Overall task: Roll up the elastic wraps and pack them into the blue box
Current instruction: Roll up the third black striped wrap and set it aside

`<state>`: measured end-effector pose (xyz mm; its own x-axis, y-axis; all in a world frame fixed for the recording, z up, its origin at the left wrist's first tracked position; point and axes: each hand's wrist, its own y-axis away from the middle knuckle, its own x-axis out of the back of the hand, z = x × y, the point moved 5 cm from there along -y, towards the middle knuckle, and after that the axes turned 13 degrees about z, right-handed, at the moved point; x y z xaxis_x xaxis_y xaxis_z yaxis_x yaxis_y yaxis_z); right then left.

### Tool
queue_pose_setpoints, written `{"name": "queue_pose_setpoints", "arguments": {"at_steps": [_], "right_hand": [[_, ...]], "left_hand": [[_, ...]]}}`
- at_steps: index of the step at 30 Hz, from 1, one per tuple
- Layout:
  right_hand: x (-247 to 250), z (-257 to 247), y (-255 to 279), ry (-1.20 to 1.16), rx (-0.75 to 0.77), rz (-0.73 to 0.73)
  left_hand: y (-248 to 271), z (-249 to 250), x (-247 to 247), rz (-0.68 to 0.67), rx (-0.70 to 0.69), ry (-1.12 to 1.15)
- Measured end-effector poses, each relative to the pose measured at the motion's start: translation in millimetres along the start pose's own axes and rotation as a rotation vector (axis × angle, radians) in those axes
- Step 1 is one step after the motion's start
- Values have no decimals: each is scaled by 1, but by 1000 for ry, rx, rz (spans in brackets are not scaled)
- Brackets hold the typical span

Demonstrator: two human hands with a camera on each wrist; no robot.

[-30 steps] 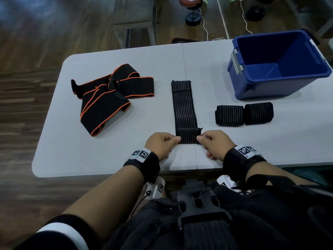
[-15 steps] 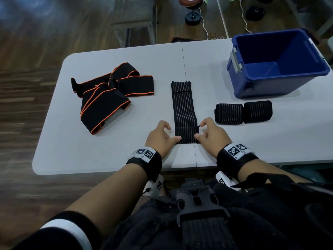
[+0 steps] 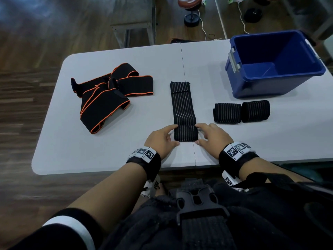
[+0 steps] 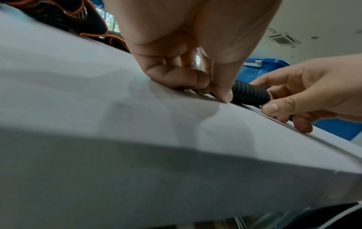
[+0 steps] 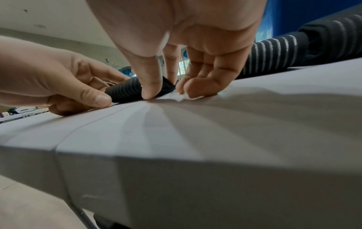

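Observation:
A black striped elastic wrap [image 3: 182, 103] lies lengthwise on the white table [image 3: 90, 150], its near end wound into a short roll [image 3: 185, 133]. My left hand [image 3: 172, 135] pinches the roll's left end between thumb and fingers. At the right end my right hand [image 3: 201, 134] pinches it the same way. The left wrist view shows the left hand [image 4: 213, 86] at the roll [image 4: 248, 94]. The right wrist view shows the right hand [image 5: 168, 88] gripping the roll [image 5: 125, 89]. The blue box [image 3: 270, 85] stands open at the back right.
Two finished striped rolls [image 3: 227, 113] [image 3: 255, 110] lie side by side in front of the box. A loose heap of black wraps with orange edging [image 3: 108, 94] lies at the left. The table's front edge runs just under my wrists.
Both hands have moved away from me along the wrap, turning the near end over. The roll is thicker and the flat stretch shorter.

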<state>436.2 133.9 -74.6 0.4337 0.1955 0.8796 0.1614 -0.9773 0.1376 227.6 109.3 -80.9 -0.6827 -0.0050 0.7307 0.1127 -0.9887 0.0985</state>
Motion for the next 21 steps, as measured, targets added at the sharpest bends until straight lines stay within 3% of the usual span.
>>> {"name": "queue_pose_setpoints", "arguments": {"at_steps": [11,21], "right_hand": [[-1,2,-6,-108,-93,20],[-6,5,-8,-90,-155,25]], "left_hand": [[-4,-12,-1,50,154,90],[-1,-6,-4,52,150,8]]}}
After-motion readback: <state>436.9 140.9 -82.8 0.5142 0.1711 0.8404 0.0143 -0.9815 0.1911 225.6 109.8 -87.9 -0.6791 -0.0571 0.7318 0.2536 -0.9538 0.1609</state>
